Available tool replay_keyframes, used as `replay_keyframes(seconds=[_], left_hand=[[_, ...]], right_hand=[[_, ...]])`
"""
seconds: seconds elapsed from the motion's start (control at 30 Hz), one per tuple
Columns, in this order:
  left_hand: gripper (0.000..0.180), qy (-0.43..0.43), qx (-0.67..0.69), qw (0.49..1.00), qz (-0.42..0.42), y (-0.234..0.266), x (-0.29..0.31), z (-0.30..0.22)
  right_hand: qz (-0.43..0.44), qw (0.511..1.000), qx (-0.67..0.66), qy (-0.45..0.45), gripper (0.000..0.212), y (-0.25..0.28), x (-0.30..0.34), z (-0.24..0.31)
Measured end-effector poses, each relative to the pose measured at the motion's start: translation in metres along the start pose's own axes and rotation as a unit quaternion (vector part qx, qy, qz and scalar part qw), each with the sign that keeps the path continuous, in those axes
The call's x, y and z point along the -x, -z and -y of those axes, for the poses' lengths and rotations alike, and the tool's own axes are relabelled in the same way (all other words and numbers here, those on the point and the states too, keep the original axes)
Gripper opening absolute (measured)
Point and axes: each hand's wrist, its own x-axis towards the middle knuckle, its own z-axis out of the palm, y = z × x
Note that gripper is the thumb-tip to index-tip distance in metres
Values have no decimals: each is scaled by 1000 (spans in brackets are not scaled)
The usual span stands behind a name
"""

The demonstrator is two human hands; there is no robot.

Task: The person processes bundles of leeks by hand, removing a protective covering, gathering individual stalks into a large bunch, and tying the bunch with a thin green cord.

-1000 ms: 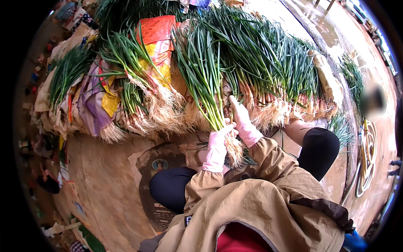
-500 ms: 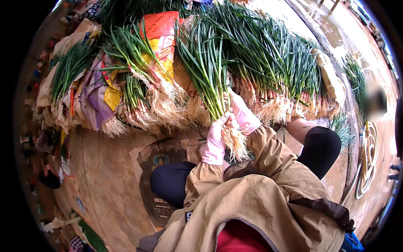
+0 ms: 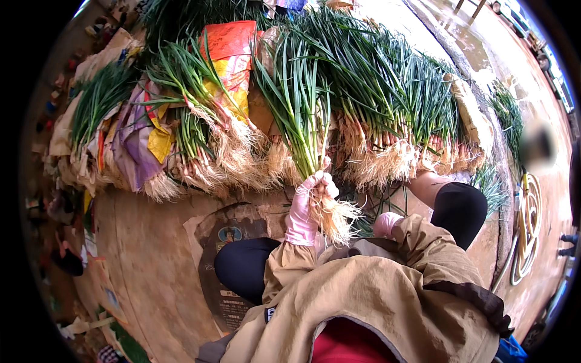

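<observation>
The bunch of green garlic (image 3: pixel 307 142) stood in front of the person, its leaves leaning up against the heap and its pale roots (image 3: pixel 336 219) hanging beneath the grip. The pink-gloved left hand (image 3: pixel 311 189) held it, fingers curled closely around the lower stems, the wrist below and the forearm rising from the lower edge. The pink-gloved right hand (image 3: pixel 386 224) was low and apart from the bunch, near the right knee (image 3: pixel 461 213); whether its fingers were spread or closed could not be told. On the floor by the left knee (image 3: pixel 242 266) lay a dark printed sheet (image 3: pixel 212 290) with a round portrait emblem and lines of pale lettering. A small lettered patch (image 3: pixel 270 314) marked the tan jacket (image 3: pixel 375 290). Behind the bunch, more green garlic (image 3: pixel 399 103) was heaped to the right, and an orange-and-yellow bag (image 3: pixel 229 42) lay to the left.
</observation>
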Motion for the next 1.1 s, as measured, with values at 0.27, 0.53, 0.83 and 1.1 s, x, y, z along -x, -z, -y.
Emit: replay_keyframes(seconds=[0.27,0.53,0.83,1.1], left_hand=[[43,-17,105,975,193,-58,26,-18],[46,-27,47,990,129,-45,21,-14],[28,61,-56,995,-59,-7,-37,26],[31,-9,-103,991,-84,4,-13,4]], right_hand=[[-787,589,-184,18,33,216,139,96],[-774,600,-198,40,27,227,99,81],[-128,990,44,-42,29,-71,-7,-66],[-758,629,-171,-23,28,159,189,58]])
